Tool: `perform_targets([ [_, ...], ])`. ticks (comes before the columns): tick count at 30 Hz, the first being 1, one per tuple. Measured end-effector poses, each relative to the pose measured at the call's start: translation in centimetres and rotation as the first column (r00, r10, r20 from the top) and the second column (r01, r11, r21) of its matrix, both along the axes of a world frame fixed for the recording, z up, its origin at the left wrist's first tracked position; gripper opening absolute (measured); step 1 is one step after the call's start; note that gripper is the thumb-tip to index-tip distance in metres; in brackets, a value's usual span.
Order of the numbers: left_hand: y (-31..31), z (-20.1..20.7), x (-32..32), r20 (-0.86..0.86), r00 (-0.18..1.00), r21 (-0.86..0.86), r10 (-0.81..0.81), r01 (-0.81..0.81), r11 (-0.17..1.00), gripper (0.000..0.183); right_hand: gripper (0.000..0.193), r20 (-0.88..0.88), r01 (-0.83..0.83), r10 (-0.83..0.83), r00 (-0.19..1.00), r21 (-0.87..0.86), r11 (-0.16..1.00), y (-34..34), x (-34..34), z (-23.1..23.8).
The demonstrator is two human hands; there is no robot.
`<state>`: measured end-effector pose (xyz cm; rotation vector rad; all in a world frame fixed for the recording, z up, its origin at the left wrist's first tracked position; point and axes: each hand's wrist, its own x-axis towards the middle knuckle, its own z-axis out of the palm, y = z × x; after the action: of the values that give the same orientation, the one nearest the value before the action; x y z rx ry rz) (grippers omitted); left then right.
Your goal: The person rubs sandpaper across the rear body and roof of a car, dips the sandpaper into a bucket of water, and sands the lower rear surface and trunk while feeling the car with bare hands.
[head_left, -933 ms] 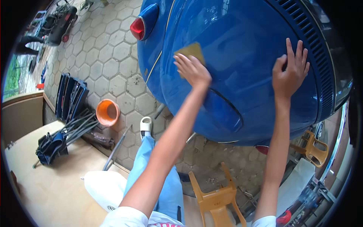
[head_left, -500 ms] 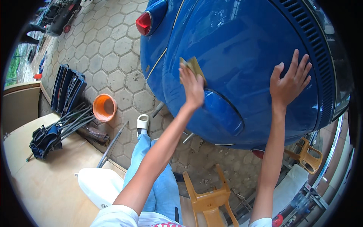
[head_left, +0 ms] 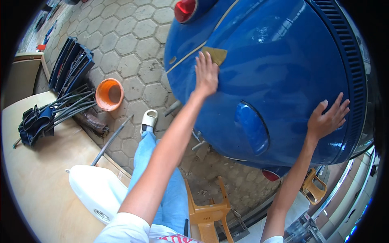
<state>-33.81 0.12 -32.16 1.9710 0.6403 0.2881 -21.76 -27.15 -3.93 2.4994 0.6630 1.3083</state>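
Note:
A blue, rounded car body [head_left: 279,77] with a slatted vent fills the right half of the view. My left hand [head_left: 206,77] lies over a folded olive-yellow cloth [head_left: 217,55] and presses it onto the panel beside the cream trim strip [head_left: 202,45]. The cloth juts out beyond my fingertips; its part under the palm is hidden. My right hand [head_left: 327,117] rests flat on the paint by the vent, fingers spread, with nothing in it. Between my hands is a raised blue plate housing [head_left: 252,127].
An orange bucket [head_left: 109,94] stands on hexagonal paving at my left. A wooden board [head_left: 36,178] carries dark folded fabric with rods [head_left: 38,123] and a white container [head_left: 97,192]. A tan plastic chair [head_left: 206,214] is near my legs; another chair [head_left: 315,186] stands right.
My left hand has slid the cloth across the panel, up and left relative to the plate housing, to the trim strip. The whole view has shifted; my right hand stays flat near the vent.

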Motion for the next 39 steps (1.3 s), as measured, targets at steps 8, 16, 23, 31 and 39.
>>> perform_targets([
  [8,-1.9,-0.6,-4.6,-0.032,0.993,-0.138,-0.117,0.111,0.984,0.07,0.055,0.003,0.063,-0.063,0.998,-0.05,0.997,-1.2,-0.1,-0.3],
  [16,5.1,-1.9,1.6,0.374,0.924,-0.104,-0.075,0.122,0.987,0.062,0.055,0.044,-0.053,0.058,0.997,-0.095,0.994,-2.3,1.2,1.7],
  [23,0.0,-8.1,-8.1,0.176,0.983,-0.291,0.052,0.002,0.957,0.066,0.054,0.066,-0.07,0.077,0.995,-0.106,0.992,-2.6,1.2,1.4],
  [31,0.1,-0.1,-1.0,0.224,0.97,-0.037,-0.091,0.101,0.994,0.075,0.055,0.069,-0.034,0.042,0.997,-0.11,0.993,-2.3,1.1,0.6],
  [39,-1.6,1.3,-4.3,0.306,0.944,-0.114,-0.121,0.163,0.98,0.075,0.052,0.065,-0.055,0.058,0.996,-0.056,0.997,-1.9,0.5,-0.2],
])
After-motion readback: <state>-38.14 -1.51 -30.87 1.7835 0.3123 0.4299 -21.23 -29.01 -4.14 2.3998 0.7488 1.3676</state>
